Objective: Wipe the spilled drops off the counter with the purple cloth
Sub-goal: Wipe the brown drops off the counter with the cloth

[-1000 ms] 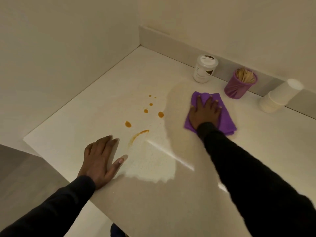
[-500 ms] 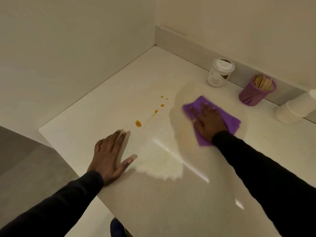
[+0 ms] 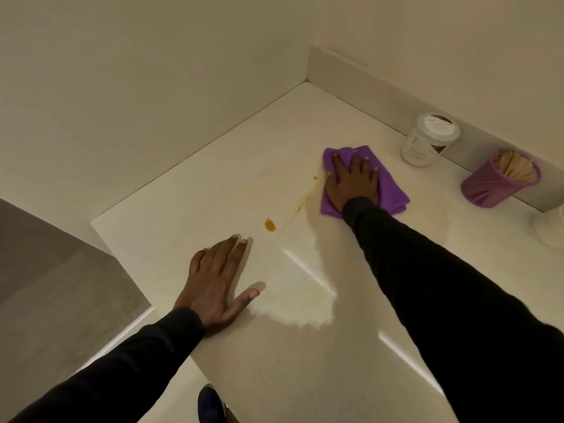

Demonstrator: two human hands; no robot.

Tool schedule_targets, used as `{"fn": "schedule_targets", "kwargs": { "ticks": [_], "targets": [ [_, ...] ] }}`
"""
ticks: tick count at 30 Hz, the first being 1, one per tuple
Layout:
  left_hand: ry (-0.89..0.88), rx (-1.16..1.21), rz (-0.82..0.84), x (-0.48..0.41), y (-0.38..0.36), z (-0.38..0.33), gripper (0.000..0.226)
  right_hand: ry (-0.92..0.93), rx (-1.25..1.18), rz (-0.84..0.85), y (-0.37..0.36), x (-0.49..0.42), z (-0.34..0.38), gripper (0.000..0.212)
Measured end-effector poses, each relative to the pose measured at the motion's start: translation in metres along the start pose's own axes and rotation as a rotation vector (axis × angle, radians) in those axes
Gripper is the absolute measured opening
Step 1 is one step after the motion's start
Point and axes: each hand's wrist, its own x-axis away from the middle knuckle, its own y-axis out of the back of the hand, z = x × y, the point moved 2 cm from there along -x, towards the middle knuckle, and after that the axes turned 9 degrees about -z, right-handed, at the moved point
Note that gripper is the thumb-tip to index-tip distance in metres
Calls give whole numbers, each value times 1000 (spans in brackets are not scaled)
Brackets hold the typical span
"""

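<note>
Right hand (image 3: 351, 184) is pressing flat on the purple cloth (image 3: 392, 190), fingers spread wide, palm down, pinning it to the counter (image 3: 213, 190) rather than pinching it. Cloth is sitting toward the back of the counter, folded into a rough rectangle, corners sticking out beyond the fingertips and to the hand's right.

Key relation: remaining drops are lying to the left of the cloth and nearer the person. Small dot (image 3: 315, 178) just beside the cloth's left edge. Thin smear (image 3: 303, 200) running diagonally from that edge down-left. Bigger orange-brown blob (image 3: 269, 225) further along the same line, well apart from the cloth, near the left hand's fingertips.

So the coming stroke is probably going left and back toward the body, along the smear's long axis.

Left hand (image 3: 215, 282) is resting flat, fingers loosely together, thumb out, holding nothing. It's nearer the blob, but the cloth is under the right.

Faint yellowish film is showing on the counter around the cloth.
</note>
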Motion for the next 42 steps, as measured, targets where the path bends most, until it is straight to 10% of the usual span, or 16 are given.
{"fn": "schedule_targets", "kwargs": {
  "ticks": [3,9,14,19,23,29,35,42],
  "targets": [
    [-8,6,-7,0,-1,2,85,-5,-21,36,-5,-2,54,61],
    [32,41,-70,1,5,-4,85,548,-87,95,-3,122,149,60],
    [-9,50,-95,3,5,-1,83,898,-114,159,6,173,81,54],
    [-18,42,-88,4,6,-2,87,269,-44,62,7,66,-23,67],
    [-43,45,-107,5,5,-1,86,-152,-16,24,1,63,29,63],
    [-52,102,-126,5,6,2,84,177,-39,51,-1,203,134,65],
    [-71,167,-107,8,11,4,83,360,-103,51,21,312,32,69],
    [-75,210,-144,14,24,19,72,-715,44,14,25,273,-48,63]
  ]
}}
